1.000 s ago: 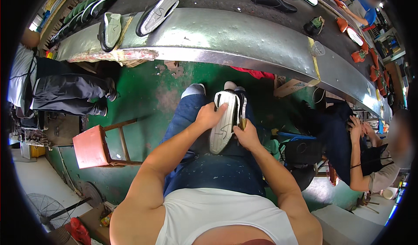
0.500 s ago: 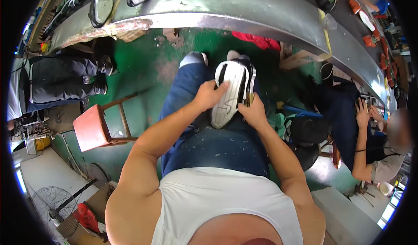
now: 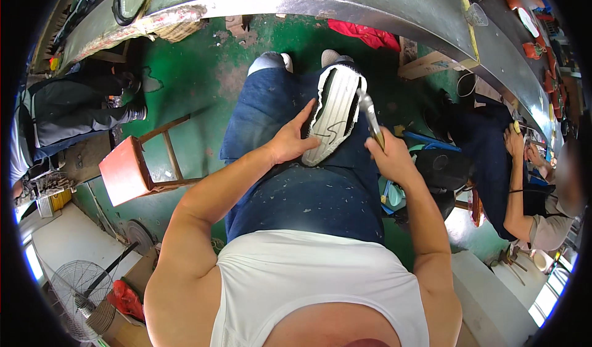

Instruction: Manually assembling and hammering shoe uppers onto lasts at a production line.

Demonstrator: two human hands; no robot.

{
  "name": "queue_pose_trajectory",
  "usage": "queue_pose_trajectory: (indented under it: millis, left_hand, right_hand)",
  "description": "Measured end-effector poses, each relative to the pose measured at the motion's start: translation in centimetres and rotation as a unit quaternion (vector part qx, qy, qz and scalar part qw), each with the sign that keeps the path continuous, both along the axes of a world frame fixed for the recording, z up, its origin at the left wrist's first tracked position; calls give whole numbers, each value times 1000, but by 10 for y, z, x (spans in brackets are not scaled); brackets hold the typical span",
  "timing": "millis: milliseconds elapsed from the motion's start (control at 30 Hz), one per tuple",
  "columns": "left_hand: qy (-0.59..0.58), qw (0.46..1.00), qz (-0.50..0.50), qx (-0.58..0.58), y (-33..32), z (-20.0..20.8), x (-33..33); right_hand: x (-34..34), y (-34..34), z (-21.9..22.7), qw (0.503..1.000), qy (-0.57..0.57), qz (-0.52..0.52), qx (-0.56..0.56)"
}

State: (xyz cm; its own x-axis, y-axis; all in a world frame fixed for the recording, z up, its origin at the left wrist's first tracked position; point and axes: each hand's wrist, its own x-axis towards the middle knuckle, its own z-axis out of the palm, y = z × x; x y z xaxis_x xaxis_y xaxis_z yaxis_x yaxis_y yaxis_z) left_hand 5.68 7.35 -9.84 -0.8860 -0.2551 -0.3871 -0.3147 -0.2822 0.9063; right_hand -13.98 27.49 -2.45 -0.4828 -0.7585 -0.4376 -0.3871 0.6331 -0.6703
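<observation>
An unfinished shoe (image 3: 335, 116) lies bottom up on my thighs, its long axis pointing away from me. The bottom is white, with lengthwise ridges and a dark curved line near the close end; a ragged white edge and black strips run round it. My left hand (image 3: 295, 138) grips the shoe's left side, thumb over the bottom. In my right hand (image 3: 390, 157) is a metal tool that looks like lasting pliers (image 3: 371, 114), with a yellowish handle. Its head is raised beside the shoe's right edge, close to the far end. I cannot tell whether it touches.
A long metal bench (image 3: 259, 5) crosses ahead, with shoes on it at the far left. A red-topped stool (image 3: 125, 171) stands to my left, near another person's legs (image 3: 80, 110). On the right, a seated co-worker (image 3: 515, 187) works by the bench. A fan (image 3: 80, 294) stands lower left.
My right hand and the pliers have moved right, away from the shoe's side, and the tool's head now shows. My left hand has slid toward the shoe's near end.
</observation>
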Motion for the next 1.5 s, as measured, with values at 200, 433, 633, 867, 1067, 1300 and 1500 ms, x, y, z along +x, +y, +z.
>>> queue_pose_trajectory:
  millis: [200,433,633,867,1067,1300,1500]
  left_hand:
    - [-83,977,-50,-188,17,7,-4]
    - [54,967,99,227,14,9,-20]
    - [-62,966,198,-156,19,-41,-34]
    - [-41,929,132,-344,13,-27,-33]
    - [36,897,17,-441,7,-10,-31]
    - [-29,872,-163,-460,-9,15,-42]
    - [-64,869,-200,-447,-21,25,-50]
  right_hand:
    - [0,-3,29,941,177,277,-79]
    - [4,-34,46,892,216,374,134]
    - [36,-15,-3,967,123,222,10]
    - [12,-23,17,924,301,228,-56]
    - [4,-24,-10,955,258,145,-11]
    - [-12,1,-30,972,197,117,-45]
    - [-36,-16,19,997,27,64,-32]
